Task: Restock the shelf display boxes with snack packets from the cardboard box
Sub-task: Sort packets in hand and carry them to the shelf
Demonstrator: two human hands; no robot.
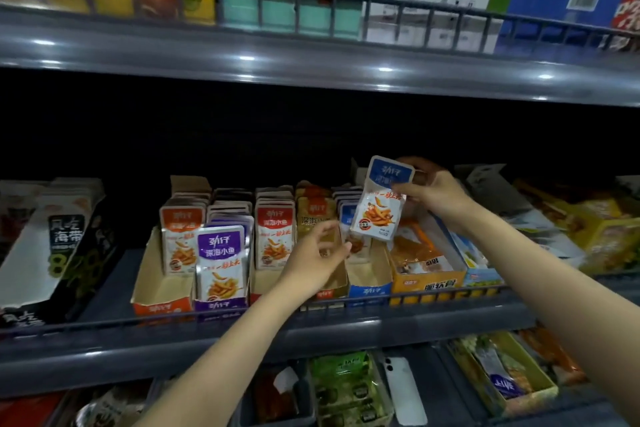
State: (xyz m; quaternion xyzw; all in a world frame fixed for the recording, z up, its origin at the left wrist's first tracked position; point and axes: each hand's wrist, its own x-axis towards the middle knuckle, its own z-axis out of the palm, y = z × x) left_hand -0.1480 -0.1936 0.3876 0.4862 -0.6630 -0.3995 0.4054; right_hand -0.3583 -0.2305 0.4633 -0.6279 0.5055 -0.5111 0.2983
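Snack packet (379, 208), blue across its top and white below with a picture of orange fish strips, hangs at centre right of the frame, pinched by the right grip (431, 196). The thumb in front and the fingers behind close on the packet's right edge, just under the blue band, so nearly all of the packet reaches left of the grip and down from it. It tilts a little, top toward the right. It is held above the blue display box (369, 289), in front of the blue-topped packets (348, 213) standing in that box

The left grip (317, 260) is lower and further left, over the yellow display box (325, 293), fingers loosely curled and holding nothing. Its fingertips (346, 247) come close to the held packet's lower left corner; whether they touch it cannot be told

Further left on the same shelf stand red-topped packets (275, 236), a purple display box (221, 304) with a purple-topped packet (221, 256) at its front, and an orange display box (162, 305). Just right of the blue box is an orange-yellow box (427, 284) of flat orange packets. A dark wire rail (207, 314) runs along the shelf's front edge. On the shelf below, lower centre right, lies a white smartphone (403, 388)
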